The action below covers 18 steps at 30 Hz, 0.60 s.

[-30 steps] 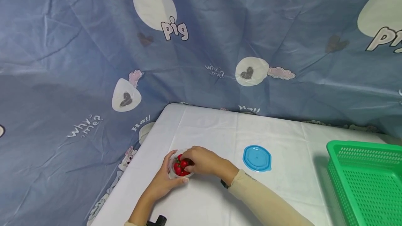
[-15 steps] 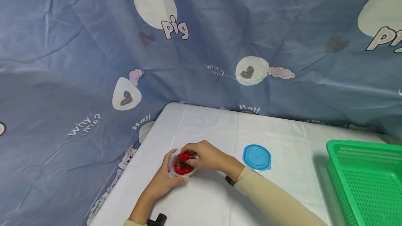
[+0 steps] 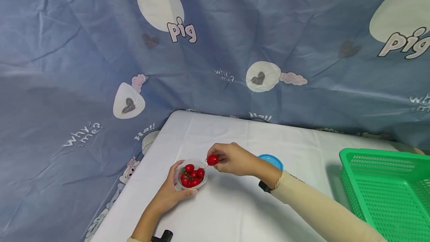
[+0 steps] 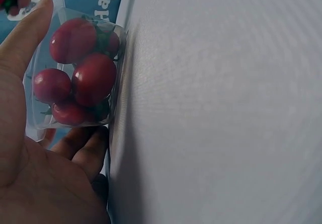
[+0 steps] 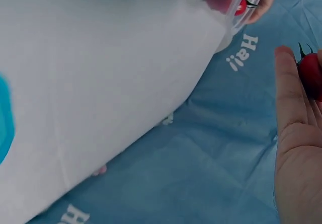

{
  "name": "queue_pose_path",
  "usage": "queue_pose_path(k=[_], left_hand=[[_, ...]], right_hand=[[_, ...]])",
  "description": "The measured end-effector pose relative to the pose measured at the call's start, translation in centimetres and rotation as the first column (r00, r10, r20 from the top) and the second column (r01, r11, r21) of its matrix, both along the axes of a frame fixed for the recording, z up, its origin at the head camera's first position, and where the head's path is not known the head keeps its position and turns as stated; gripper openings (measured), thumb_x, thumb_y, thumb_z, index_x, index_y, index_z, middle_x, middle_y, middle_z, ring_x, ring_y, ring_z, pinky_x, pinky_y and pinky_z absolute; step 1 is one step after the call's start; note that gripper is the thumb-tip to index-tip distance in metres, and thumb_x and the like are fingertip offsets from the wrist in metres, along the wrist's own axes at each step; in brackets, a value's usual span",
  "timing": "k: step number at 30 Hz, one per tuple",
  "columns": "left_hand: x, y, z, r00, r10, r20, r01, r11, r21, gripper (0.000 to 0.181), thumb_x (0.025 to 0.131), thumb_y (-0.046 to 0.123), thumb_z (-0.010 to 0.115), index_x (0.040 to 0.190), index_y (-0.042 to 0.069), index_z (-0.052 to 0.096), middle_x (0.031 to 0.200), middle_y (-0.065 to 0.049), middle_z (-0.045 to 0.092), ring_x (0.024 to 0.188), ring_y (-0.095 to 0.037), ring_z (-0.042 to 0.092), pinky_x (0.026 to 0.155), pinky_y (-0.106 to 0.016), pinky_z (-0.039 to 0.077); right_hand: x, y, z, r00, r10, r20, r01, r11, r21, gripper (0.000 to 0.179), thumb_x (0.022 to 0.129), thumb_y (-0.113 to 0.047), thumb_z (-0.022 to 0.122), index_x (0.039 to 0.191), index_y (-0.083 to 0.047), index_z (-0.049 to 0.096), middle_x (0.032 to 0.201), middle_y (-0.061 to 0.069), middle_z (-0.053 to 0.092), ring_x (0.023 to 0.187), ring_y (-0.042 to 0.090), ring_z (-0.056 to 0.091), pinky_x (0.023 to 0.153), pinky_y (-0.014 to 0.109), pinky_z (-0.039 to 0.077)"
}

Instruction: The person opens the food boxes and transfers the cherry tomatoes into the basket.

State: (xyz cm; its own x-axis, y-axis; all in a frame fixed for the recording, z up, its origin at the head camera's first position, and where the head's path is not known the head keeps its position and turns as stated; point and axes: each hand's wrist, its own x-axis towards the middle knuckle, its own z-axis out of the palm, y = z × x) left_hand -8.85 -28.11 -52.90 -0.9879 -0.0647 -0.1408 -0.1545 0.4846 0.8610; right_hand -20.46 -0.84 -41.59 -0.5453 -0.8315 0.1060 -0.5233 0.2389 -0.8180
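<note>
A clear plastic container stands on the white table with several red cherry tomatoes inside, their green stems showing through the wall in the left wrist view. My left hand grips it from the left, thumb along the near side and fingers round the far side. Up and to the right of the container, my right hand pinches one cherry tomato between thumb and fingers, raised over the table. The same tomato shows its green stem in the right wrist view.
Behind the right forearm lies a blue lid, partly covered by it. A green plastic basket stands at the right of the table. A blue printed cloth hangs behind and at the left.
My right hand has lifted a cherry tomato out of the container and moved right and up with it. My left hand keeps its grip on the container. The head view has shifted slightly.
</note>
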Motion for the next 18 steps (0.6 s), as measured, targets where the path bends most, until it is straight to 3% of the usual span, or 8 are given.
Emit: queue_pose_path(k=[11,18], left_hand=[[-0.3,-0.2,-0.2,1.0,-0.014,0.002,0.014,1.0,-0.014,0.111,0.079,0.044,0.091,0.164,0.035,0.019,0.167,-0.027,0.025,0.15,-0.053,0.024,0.114,-0.073,0.026],[-0.2,0.0,-0.2,1.0,-0.023,-0.013,0.023,0.999,-0.026,0.11,0.08,0.043,0.091,0.164,0.036,0.019,0.169,-0.024,0.022,0.151,-0.054,0.024,0.113,-0.074,0.028]], right_hand=[[0.1,5.5,1.9,0.999,-0.021,0.035,0.019,0.999,0.034,0.028,0.094,0.0,0.076,0.116,-0.013,0.066,0.112,-0.004,0.073,0.105,0.011,0.071,0.09,0.026,0.058],[0.7,9.2,4.0,0.998,-0.042,0.039,0.043,0.999,-0.019,0.031,0.092,0.001,0.078,0.118,-0.01,0.065,0.115,-0.001,0.074,0.11,0.014,0.071,0.092,0.028,0.058]])
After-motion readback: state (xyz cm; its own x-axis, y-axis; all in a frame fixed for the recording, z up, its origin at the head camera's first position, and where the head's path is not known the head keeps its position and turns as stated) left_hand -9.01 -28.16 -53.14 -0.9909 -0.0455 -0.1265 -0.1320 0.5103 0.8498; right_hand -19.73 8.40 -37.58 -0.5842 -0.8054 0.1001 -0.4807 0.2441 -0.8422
